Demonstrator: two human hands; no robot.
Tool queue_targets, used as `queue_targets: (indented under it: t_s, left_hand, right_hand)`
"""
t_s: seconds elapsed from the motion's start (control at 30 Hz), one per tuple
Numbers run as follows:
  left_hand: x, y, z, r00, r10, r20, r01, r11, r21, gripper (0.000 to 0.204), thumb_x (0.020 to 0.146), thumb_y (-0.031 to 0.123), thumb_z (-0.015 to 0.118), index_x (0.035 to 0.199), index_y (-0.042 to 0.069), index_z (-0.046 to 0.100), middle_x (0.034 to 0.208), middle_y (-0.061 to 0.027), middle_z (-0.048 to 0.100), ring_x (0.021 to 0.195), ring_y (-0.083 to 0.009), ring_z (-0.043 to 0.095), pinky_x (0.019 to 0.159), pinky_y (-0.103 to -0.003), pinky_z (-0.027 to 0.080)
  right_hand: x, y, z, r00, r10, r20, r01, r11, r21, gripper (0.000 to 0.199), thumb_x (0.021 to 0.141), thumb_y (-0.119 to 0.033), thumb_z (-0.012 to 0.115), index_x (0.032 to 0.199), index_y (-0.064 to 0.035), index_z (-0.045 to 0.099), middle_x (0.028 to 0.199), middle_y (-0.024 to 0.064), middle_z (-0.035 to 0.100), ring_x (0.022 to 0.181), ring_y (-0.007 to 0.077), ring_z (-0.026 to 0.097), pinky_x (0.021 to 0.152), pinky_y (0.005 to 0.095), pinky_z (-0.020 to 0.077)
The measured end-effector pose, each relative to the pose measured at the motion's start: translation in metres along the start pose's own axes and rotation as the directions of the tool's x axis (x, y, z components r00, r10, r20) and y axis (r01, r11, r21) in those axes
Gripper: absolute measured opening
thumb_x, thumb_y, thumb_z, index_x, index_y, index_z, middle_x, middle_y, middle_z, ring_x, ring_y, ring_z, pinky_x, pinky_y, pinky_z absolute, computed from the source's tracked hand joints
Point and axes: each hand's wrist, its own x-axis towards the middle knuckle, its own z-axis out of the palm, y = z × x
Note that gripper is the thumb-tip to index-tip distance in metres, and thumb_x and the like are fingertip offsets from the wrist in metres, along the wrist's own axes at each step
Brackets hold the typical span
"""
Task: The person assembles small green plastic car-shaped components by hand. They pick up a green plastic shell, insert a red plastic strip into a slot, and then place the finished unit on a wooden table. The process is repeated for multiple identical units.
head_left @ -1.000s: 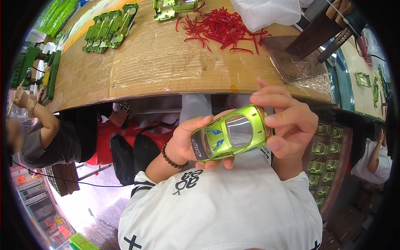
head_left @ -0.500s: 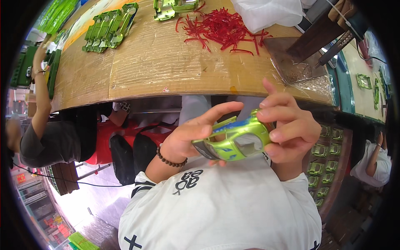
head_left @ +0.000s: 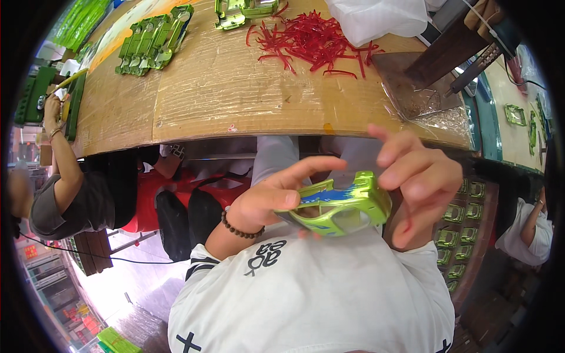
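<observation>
My left hand (head_left: 262, 201) grips a shiny green toy car body shell (head_left: 371, 203) with blue markings and window openings. Its thumb lies along the near end, the index finger stretches out above, and other fingertips show underneath. The shell is tilted in front of my chest, its broad end toward my right hand. Just right of it, my right hand (head_left: 428, 173) is raised with fingers curled and partly smeared by motion. A thin red strip (head_left: 408, 222) shows in it, by the thumb and palm; how it is pinched is hard to make out.
On the wooden table (head_left: 218, 100) lie a heap of red strips (head_left: 318, 41), a row of green shells (head_left: 153, 41) and a white plastic bag (head_left: 379, 20). A dark metal stand (head_left: 441, 56) rises at right. Stacked shells (head_left: 453, 235) stand below right. A co-worker's arm (head_left: 67, 167) is at far left.
My right hand has come off the shell and moved slightly right, and a red strip now shows in it. The shell has turned in my left hand, showing more of its blue-marked side.
</observation>
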Motion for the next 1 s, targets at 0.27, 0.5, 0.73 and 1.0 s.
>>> queue_targets:
  t_s: [0.27, 0.5, 0.73, 1.0]
  left_hand:
    - [-0.006, 0.003, 0.017, 0.850, 0.517, -0.104, -0.329, 0.674, 0.661, 0.087, 0.066, 0.001, 0.072, 0.134, 0.007, 0.019, 0.120, -0.0238, 0.045, 0.113, -0.0288, 0.045, 0.095, -0.038, 0.033]
    - [-0.005, 0.001, 0.007, 0.787, 0.615, 0.036, -0.401, 0.467, 0.788, 0.090, 0.065, 0.003, 0.074, 0.134, 0.007, 0.017, 0.122, -0.0260, 0.043, 0.112, -0.0296, 0.046, 0.093, -0.038, 0.036]
    - [-0.006, 0.000, 0.006, 0.771, 0.636, 0.036, -0.412, 0.454, 0.790, 0.093, 0.063, 0.006, 0.077, 0.133, 0.006, 0.016, 0.122, -0.0263, 0.043, 0.112, -0.0298, 0.046, 0.093, -0.038, 0.036]
    - [-0.003, -0.004, 0.008, 0.759, 0.652, 0.000, -0.449, 0.522, 0.725, 0.094, 0.064, 0.007, 0.077, 0.134, 0.005, 0.014, 0.122, -0.0264, 0.042, 0.112, -0.0300, 0.046, 0.093, -0.039, 0.036]
  right_hand:
    - [-0.011, -0.027, 0.016, 0.959, 0.194, -0.207, -0.272, 0.833, -0.482, 0.052, 0.052, -0.021, 0.083, 0.094, 0.0001, 0.060, 0.106, 0.0252, 0.056, 0.106, 0.0343, 0.051, 0.097, 0.0471, 0.0301]
    - [-0.004, -0.022, 0.033, 0.892, 0.219, -0.396, -0.364, 0.868, -0.338, 0.040, 0.052, -0.006, 0.081, 0.087, 0.0000, 0.063, 0.100, 0.0188, 0.061, 0.096, 0.0270, 0.055, 0.085, 0.0361, 0.0405]
    - [-0.001, -0.023, 0.033, 0.905, 0.221, -0.363, -0.362, 0.847, -0.388, 0.041, 0.052, -0.007, 0.081, 0.089, -0.0002, 0.063, 0.103, 0.0184, 0.060, 0.094, 0.0280, 0.056, 0.082, 0.0357, 0.0418]
    - [-0.008, -0.014, 0.039, 0.898, 0.207, -0.388, -0.322, 0.911, -0.259, 0.037, 0.061, -0.008, 0.077, 0.095, 0.0007, 0.062, 0.109, 0.0245, 0.056, 0.102, 0.0320, 0.054, 0.088, 0.0392, 0.0387]
